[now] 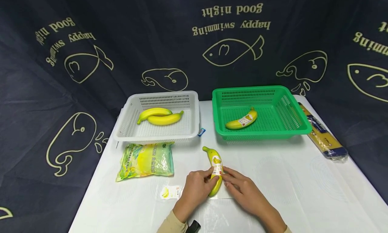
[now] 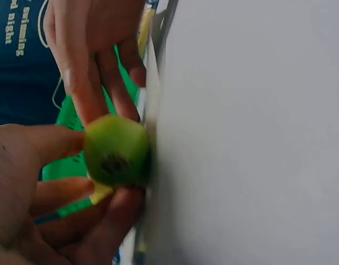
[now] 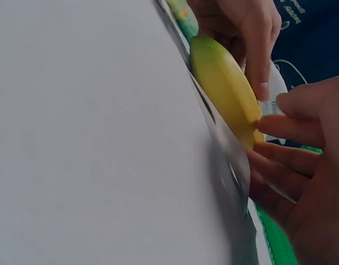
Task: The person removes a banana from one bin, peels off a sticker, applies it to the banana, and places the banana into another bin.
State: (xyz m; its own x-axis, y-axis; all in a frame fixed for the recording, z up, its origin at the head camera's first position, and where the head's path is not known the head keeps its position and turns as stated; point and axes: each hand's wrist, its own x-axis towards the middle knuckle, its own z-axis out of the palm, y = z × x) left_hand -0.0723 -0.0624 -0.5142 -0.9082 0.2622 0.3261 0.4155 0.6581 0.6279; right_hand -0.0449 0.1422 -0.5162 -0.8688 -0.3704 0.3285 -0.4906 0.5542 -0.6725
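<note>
A yellow banana (image 1: 216,187) with a green stem lies on the table, stem pointing away from me. On its upper side sits a white label (image 1: 216,160) with a banana picture. My left hand (image 1: 196,186) holds the banana from the left, thumb over the top and fingers along the side. From the right, my right hand (image 1: 246,193) touches it near the label with extended fingers. Seen from the left wrist, the banana's dark, blunt tip (image 2: 115,163) faces the camera between both hands. A backing sheet (image 1: 225,194) lies partly under the banana.
A label on film (image 1: 171,192) lies left of my left hand. Behind it is a green-yellow packet (image 1: 148,160). The white basket (image 1: 157,138) holds two bananas; the green basket (image 1: 263,134) holds one labelled banana. A yellow-blue package (image 1: 325,138) lies at right, a small blue packet (image 1: 201,132) between the baskets.
</note>
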